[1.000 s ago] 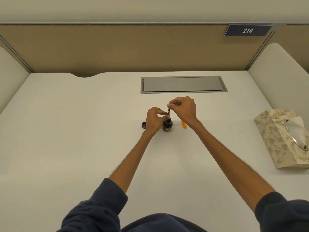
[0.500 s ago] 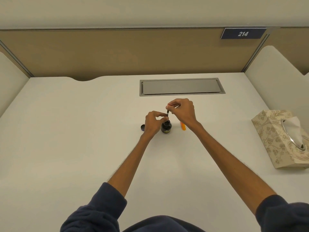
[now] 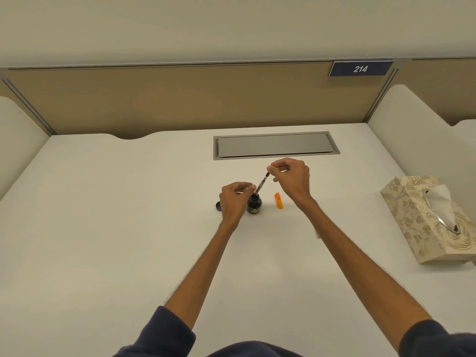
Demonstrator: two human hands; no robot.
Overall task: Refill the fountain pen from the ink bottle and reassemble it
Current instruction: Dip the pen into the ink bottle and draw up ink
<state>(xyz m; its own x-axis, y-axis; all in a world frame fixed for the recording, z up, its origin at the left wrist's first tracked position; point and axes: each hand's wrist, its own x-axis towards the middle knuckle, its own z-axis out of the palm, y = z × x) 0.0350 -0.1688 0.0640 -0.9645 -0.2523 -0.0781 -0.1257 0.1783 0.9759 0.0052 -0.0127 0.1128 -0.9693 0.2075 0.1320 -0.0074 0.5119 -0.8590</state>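
Ink bottle (image 3: 254,203) is stood open on the white desk (image 3: 103,228), its dark cap (image 3: 218,206) laid just left. Pen section (image 3: 262,182) is held tilted above the bottle mouth, pinched at its upper end by the right hand (image 3: 291,177) and at its lower end by the left hand (image 3: 235,199). Orange pen part (image 3: 278,200) is laid just right of the bottle.

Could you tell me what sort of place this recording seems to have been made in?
Probably a study carrel in a library or reading room: a white desk boxed in by partition panels, a numbered plate reading 214, and a flush cable hatch set into the desktop.
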